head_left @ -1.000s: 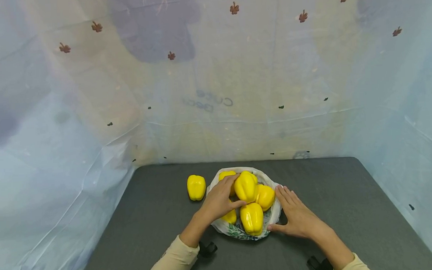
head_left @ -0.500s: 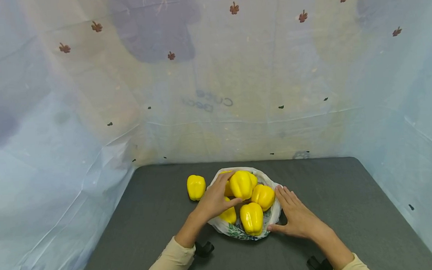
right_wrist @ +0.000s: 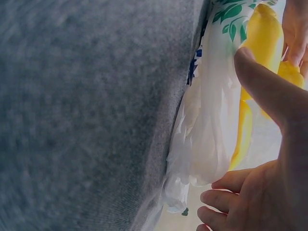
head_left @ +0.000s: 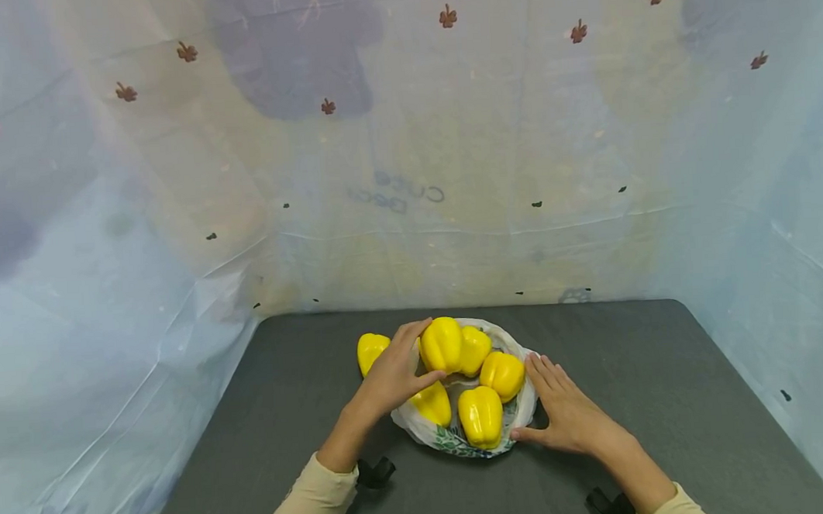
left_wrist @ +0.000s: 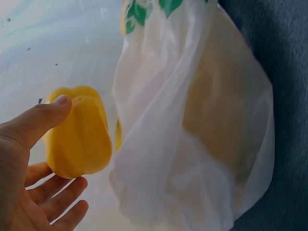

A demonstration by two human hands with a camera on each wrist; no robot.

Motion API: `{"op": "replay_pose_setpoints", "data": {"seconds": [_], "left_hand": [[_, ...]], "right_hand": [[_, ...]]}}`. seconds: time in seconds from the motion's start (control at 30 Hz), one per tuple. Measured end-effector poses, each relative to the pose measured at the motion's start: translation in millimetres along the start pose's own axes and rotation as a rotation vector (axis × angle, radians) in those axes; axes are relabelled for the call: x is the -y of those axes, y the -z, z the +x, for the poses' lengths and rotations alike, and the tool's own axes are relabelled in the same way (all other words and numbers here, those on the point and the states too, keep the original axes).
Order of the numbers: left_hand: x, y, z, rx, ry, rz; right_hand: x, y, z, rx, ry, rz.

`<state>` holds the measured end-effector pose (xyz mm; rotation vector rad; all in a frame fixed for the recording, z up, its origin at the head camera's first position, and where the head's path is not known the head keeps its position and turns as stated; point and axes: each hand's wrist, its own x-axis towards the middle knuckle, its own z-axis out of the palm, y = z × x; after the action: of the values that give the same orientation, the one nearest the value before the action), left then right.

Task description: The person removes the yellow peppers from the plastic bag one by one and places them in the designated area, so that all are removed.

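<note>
My left hand holds a yellow bell pepper above the far left part of a white plastic bag. In the left wrist view, the thumb lies over the pepper's top and the fingers reach under it, beside the bag's wall. Inside the bag, whose mouth is folded wide, sit several more yellow bell peppers. My right hand rests at the bag's right rim, fingers extended and thumb spread. The right wrist view has its thumb at the rim by a pepper and its fingertips at the bag's side.
One more yellow bell pepper stands on the dark grey table left of the bag, partly behind my left hand. A pale printed sheet hangs behind the table and along both sides.
My left hand has lifted the pepper from among the others and moved it left and away from me. A neighbouring pepper now shows more fully. The right hand stays at the rim.
</note>
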<state>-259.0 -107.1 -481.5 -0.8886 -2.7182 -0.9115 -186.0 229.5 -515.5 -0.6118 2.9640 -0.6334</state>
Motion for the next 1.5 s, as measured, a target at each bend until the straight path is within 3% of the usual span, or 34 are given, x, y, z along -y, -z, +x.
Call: {"op": "replay_pose_setpoints", "data": {"seconds": [0.33, 0.53, 0.83, 1.5], "left_hand": [[9.5, 13.3, -7.0, -0.025, 0.045, -0.052], [16.9, 28.5, -10.0, -0.044, 0.074, -0.071], [30.7, 50.7, -15.3, -0.117, 0.097, -0.054], [64.6, 74.3, -36.9, -0.124, 0.146, 0.006]], "right_hand": [[-1, 0, 0.1, 0.003, -0.002, -0.004], [0, 1, 0.3, 0.001, 0.002, 0.000], [-2, -1, 0.6, 0.005, 0.003, 0.001], [-1, -3, 1.9, 0.019, -0.006, 0.013]]}}
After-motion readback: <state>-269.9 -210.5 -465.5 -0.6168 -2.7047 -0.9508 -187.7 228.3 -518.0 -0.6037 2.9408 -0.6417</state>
